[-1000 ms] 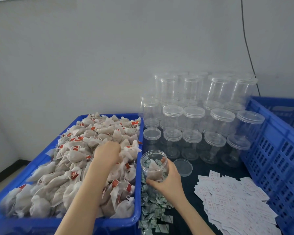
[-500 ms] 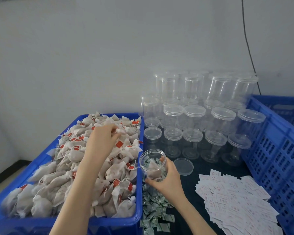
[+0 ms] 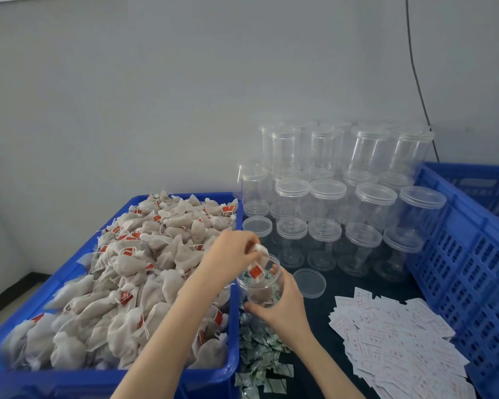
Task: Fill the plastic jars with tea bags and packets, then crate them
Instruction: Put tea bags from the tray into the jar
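Observation:
My right hand (image 3: 283, 305) grips an open clear plastic jar (image 3: 255, 289) that holds a tea bag and small green packets. Just above the jar's mouth, my left hand (image 3: 231, 254) pinches a tea bag (image 3: 260, 254) with a red tag hanging into the opening. To the left, a blue bin (image 3: 185, 381) is heaped with tea bags (image 3: 133, 272). The jar's clear lid (image 3: 309, 283) lies flat on the dark table to the right of it.
Stacked empty lidded jars (image 3: 334, 203) stand at the back. A blue slatted crate (image 3: 467, 254) is on the right. White red-printed packets (image 3: 398, 341) are spread at the front right; green packets (image 3: 260, 355) lie beside the bin.
My left hand lifted out of the tea bag heap and moved right to the jar's mouth, carrying a tea bag. My right hand keeps holding the jar.

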Action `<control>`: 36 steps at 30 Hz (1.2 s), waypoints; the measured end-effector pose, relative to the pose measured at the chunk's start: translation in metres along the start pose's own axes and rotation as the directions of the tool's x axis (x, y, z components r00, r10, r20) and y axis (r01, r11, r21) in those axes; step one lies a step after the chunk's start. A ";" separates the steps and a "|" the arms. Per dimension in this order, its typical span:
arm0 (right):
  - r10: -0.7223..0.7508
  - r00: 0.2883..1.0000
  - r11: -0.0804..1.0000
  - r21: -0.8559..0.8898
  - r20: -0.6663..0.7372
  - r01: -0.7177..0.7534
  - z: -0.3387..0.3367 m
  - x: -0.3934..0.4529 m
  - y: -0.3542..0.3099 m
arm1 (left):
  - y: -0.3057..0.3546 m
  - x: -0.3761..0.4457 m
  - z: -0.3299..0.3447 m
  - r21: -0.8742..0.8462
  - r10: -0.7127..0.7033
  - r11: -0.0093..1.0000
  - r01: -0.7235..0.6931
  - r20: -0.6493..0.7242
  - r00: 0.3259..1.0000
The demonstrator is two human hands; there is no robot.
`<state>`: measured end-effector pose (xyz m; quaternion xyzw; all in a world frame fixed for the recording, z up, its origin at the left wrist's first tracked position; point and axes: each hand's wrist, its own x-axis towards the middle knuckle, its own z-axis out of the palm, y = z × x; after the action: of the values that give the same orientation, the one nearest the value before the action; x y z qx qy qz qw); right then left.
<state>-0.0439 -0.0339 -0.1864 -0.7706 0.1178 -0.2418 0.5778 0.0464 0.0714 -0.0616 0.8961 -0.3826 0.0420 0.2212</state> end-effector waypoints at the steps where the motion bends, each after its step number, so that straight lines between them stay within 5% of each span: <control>1: 0.000 1.000 1.000 0.000 -0.004 0.000 0.000 0.000 -0.001 | 0.002 0.001 0.006 0.031 0.007 0.999 -0.009 0.064 0.998; 18: -0.048 0.999 0.999 -0.019 0.017 0.049 -0.001 -0.001 -0.004 | -0.003 0.005 0.011 0.085 0.077 0.987 -0.136 0.495 0.865; 22: -0.035 0.999 0.999 0.004 -0.001 0.035 -0.003 -0.001 -0.003 | -0.013 0.004 -0.009 -0.080 0.068 0.996 -0.044 0.329 0.942; 26: -0.028 1.000 0.999 -0.025 -0.004 0.028 -0.008 0.000 -0.003 | -0.051 0.008 -0.021 0.266 -0.212 0.941 0.208 -0.016 0.977; 30: -0.012 1.000 0.999 -0.030 0.006 0.012 -0.010 0.001 -0.002 | -0.081 -0.002 -0.009 0.472 -0.416 0.797 0.378 -0.025 0.909; 36: -0.009 1.000 1.000 -0.029 0.029 0.010 -0.006 -0.001 -0.003 | -0.088 -0.009 -0.006 0.389 -0.410 0.825 0.410 -0.088 0.908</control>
<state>-0.0481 -0.0382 -0.1826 -0.7828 0.1093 -0.2316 0.5670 0.1027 0.1333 -0.0905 0.9831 -0.1647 0.0708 0.0382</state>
